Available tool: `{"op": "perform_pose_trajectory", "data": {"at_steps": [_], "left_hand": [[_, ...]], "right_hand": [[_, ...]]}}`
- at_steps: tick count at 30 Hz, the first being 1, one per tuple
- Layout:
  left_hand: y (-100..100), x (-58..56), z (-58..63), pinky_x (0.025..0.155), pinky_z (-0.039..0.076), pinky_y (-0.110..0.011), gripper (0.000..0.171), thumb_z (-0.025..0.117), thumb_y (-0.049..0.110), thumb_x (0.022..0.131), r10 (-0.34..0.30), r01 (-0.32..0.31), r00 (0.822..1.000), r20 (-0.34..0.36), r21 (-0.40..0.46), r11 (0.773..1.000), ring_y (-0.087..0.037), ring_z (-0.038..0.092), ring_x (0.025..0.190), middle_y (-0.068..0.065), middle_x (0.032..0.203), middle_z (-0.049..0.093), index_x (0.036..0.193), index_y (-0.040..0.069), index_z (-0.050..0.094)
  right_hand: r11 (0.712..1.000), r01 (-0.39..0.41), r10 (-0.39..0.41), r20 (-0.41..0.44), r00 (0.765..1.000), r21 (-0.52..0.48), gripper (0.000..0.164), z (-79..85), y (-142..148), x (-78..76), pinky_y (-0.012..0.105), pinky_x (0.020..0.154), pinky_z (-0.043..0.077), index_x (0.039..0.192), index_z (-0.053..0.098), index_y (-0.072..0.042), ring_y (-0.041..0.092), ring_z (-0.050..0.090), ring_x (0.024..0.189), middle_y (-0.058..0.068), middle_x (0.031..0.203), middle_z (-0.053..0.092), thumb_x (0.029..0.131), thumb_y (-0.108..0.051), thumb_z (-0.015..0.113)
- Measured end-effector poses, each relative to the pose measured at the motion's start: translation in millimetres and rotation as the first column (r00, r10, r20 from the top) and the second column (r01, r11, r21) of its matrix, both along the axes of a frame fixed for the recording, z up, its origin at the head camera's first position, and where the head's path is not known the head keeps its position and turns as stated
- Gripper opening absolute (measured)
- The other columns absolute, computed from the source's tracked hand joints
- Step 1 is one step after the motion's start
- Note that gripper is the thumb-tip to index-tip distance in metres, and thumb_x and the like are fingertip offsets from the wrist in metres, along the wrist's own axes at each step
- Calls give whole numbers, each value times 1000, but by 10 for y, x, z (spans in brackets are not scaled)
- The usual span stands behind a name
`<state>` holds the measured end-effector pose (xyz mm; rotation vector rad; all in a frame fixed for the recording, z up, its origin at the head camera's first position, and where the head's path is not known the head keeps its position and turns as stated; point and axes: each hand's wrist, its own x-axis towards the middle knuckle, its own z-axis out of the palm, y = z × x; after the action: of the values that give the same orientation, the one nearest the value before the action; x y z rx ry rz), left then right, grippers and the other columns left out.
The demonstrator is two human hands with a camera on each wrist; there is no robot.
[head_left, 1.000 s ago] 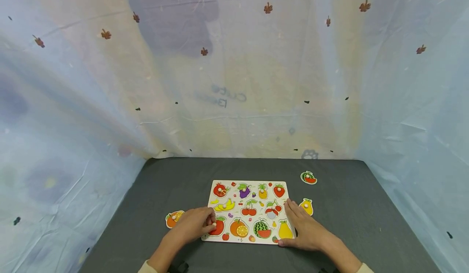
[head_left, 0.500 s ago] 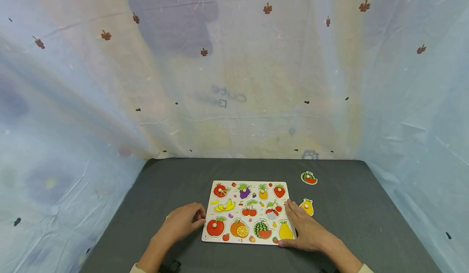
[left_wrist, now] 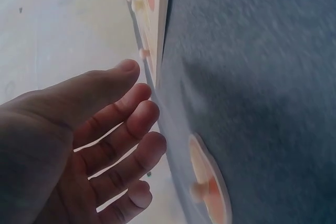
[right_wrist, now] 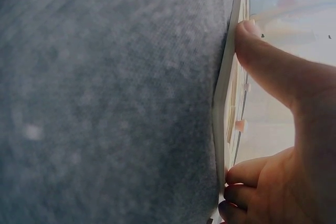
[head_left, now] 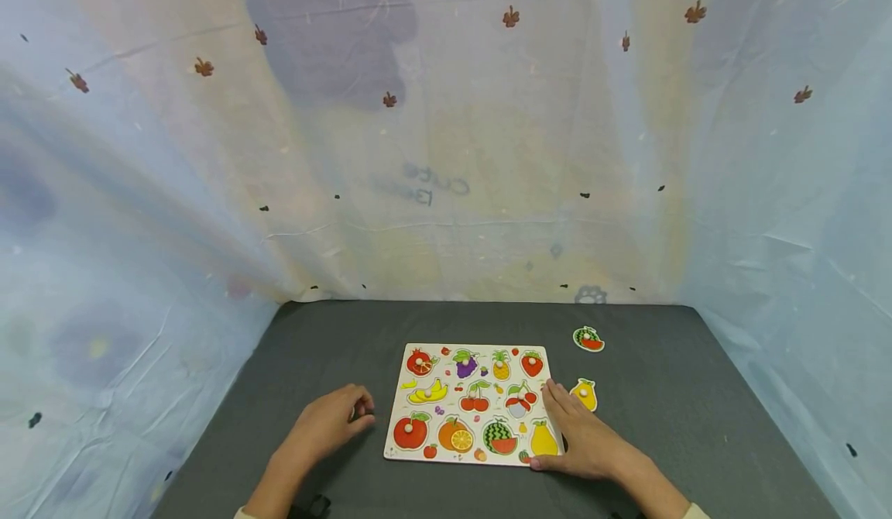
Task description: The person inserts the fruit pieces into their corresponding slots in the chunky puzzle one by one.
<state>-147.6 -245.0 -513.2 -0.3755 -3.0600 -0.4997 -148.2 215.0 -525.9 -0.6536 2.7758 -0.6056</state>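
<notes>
A white wooden fruit puzzle board [head_left: 484,352] lies flat on the dark table in the head view. My right hand [head_left: 585,438] rests at its near right corner, fingers straight along the right edge and thumb at the front edge. Left of the board, my left hand [head_left: 326,426] hovers with loosely bent fingers and holds nothing. Below those fingers, the left wrist view shows an orange puzzle piece [left_wrist: 207,182] with a knob on the table; in the head view the hand hides it. A red apple piece [head_left: 409,431] sits in the board's near left corner.
A pear piece [head_left: 584,395] lies just right of the board, beyond the right hand. Farther back on that side is a watermelon piece [head_left: 588,339]. Patterned pale curtains [head_left: 446,155] enclose the dark table [head_left: 334,341] at the back and sides.
My left hand has let go of the apple piece's knob and moved left off the board, over the orange piece. The right hand has stayed at its corner.
</notes>
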Motion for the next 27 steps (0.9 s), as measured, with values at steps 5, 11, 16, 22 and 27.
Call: {"op": "perform_pose_trajectory", "data": {"at_steps": [5,11,16,22,27], "left_hand": [[-76,7,-2,62,43,-27,22,88,33,91,31,-32,999,26,16,999,2,45,68,17,85,53,96,31,66],[-197,-10,-14,66,47,-32,21,88,32,91,75,-76,995,69,8,997,-2,49,73,14,88,55,99,29,69],[-315,-20,-52,69,51,-33,23,89,30,90,81,-81,995,52,-13,997,-4,56,80,13,92,57,101,27,69],[-405,-16,-32,66,52,-34,26,89,29,90,91,-90,995,34,-34,995,-7,57,79,9,94,58,105,22,69],[-440,-8,17,64,52,-36,25,87,29,92,138,-135,988,66,-44,990,-10,58,78,6,95,59,104,19,67]], "right_hand": [[1000,4,-4,6,1000,-1,130,-9,0,-5,62,129,21,168,25,2,42,23,162,21,177,22,79,-72,83],[1000,6,-6,8,1000,-7,130,-17,3,-15,62,129,21,169,25,1,41,23,162,20,177,21,79,-74,82],[1000,-3,3,5,1000,-24,130,-20,19,-15,63,129,22,169,24,2,42,22,162,21,177,20,80,-73,83],[1000,-5,5,4,1000,-23,130,-22,29,-18,62,129,21,169,24,2,41,21,163,20,177,20,80,-73,82],[1000,-13,13,6,1000,-24,130,-2,28,-10,63,129,22,169,24,2,42,21,163,21,177,20,80,-72,83]]}}
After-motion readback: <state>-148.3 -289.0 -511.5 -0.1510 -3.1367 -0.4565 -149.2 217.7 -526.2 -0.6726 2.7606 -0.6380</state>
